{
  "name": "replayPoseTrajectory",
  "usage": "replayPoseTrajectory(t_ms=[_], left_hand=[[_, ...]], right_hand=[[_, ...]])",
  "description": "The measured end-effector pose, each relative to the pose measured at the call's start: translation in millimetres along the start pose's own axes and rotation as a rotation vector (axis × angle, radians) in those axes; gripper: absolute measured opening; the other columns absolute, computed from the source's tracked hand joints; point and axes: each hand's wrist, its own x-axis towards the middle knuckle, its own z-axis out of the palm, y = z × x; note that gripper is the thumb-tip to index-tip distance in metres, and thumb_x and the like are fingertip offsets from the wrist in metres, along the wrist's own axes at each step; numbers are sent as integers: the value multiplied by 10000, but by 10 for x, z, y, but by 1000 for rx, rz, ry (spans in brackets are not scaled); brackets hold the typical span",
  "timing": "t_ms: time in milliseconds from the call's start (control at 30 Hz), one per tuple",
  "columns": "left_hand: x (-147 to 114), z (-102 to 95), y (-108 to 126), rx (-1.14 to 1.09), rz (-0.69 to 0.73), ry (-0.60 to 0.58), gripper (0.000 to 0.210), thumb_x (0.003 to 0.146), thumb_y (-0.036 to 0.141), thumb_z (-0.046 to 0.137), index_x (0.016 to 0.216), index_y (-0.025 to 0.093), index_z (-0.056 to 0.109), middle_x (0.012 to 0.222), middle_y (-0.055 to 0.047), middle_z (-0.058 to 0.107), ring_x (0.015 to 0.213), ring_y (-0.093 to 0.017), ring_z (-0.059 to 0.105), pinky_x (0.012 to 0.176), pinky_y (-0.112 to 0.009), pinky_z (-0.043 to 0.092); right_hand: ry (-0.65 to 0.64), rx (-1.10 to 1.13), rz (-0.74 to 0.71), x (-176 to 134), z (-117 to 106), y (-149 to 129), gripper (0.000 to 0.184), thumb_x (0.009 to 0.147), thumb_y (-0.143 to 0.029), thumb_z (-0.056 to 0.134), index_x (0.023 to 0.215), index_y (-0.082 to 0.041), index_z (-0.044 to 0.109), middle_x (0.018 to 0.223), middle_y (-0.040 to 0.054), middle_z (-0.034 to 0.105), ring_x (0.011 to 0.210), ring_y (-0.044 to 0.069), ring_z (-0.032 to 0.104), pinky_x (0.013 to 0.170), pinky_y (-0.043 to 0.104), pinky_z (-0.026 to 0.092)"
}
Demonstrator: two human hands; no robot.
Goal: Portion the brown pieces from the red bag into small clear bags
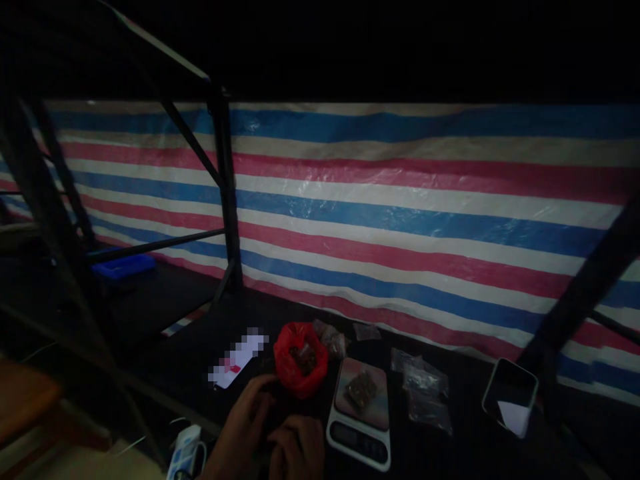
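Observation:
My left hand (244, 423) is low in the head view, left of and just below a red plastic bag (315, 380), its fingers curled inward. Close beside it, my right hand (299, 445) is closed with bent fingers below the bag. Whatever is between the fingers is hidden in the dark. The red bag stands with its mouth open, showing small brownish pieces inside. Right of it lies a white digital kitchen scale (359, 448), with a clear packet of brown stuff (361, 391) on its plate.
Clear plastic bags (425, 387) lie right of the scale; filled packets (333, 340) sit behind the red bag. A phone (510, 398) lies farther right, a white card (240, 360) at left. Black metal posts (227, 187) and striped sheeting (400, 227) bound the dark shelf.

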Motion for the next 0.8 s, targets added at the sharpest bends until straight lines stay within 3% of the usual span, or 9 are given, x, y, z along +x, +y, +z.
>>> replayPoseTrajectory(t_ms=[33, 200, 300, 367, 433, 533, 667, 800], left_hand=[[-28, -39, -28, 33, 12, 39, 426, 883, 557, 596, 1147, 254, 738, 1126, -99, 794, 984, -269, 764, 921, -413, 634], [-205, -169, -194, 166, 75, 160, 327, 832, 543, 639, 986, 287, 771, 1072, -93, 788, 1031, -292, 740, 914, -406, 636], [-310, -172, -250, 232, 108, 195, 304, 855, 527, 613, 963, 286, 765, 1026, -90, 775, 984, -282, 742, 865, -394, 647], [-353, -131, -251, 269, 127, 214, 297, 889, 504, 574, 967, 280, 753, 1012, -89, 754, 960, -272, 739, 839, -388, 646], [-375, -55, -218, 296, 145, 228, 287, 926, 466, 537, 989, 275, 741, 1027, -88, 731, 959, -261, 730, 831, -382, 637], [-392, 94, -110, 313, 177, 238, 276, 974, 423, 493, 1023, 272, 718, 1054, -81, 699, 950, -241, 711, 823, -364, 617], [-380, 283, 80, 340, 280, 237, 234, 1015, 349, 464, 1081, 266, 673, 1118, -75, 672, 1005, -221, 695, 870, -342, 592], [-162, 452, 184, 382, 375, 268, 205, 1027, 277, 428, 1067, 260, 628, 1101, -65, 647, 1033, -215, 685, 900, -354, 577]], right_hand=[[37, 26, 8, 83, 52, -12, 305, 876, -61, 470, 910, -276, 683, 832, 48, 692, 738, 215, 677, 698, 353, 506], [-20, 105, -82, 417, 344, -66, 267, 905, -82, 482, 895, -257, 683, 857, 33, 718, 759, 186, 672, 752, 345, 466], [-60, 113, -105, 475, 358, -54, 278, 898, -68, 484, 897, -252, 693, 862, 31, 716, 777, 182, 670, 768, 342, 441], [-57, 81, -88, 521, 217, 43, 284, 907, -70, 481, 891, -253, 698, 862, 31, 713, 789, 185, 662, 787, 347, 426], [32, -19, -14, 606, -36, 236, 291, 929, -86, 472, 870, -251, 704, 862, 39, 712, 808, 199, 657, 806, 361, 411], [187, -330, 203, 769, -509, 622, 263, 951, -154, 471, 913, -225, 722, 914, 99, 725, 909, 278, 659, 833, 414, 401], [146, -676, 454, 840, -955, 943, 331, 999, -360, 470, 1053, -179, 741, 1032, 186, 738, 952, 373, 644, 769, 449, 377], [3, -790, 453, 681, -991, 891, 446, 1006, -528, 483, 1148, -164, 698, 990, 189, 728, 938, 374, 654, 775, 446, 395]])
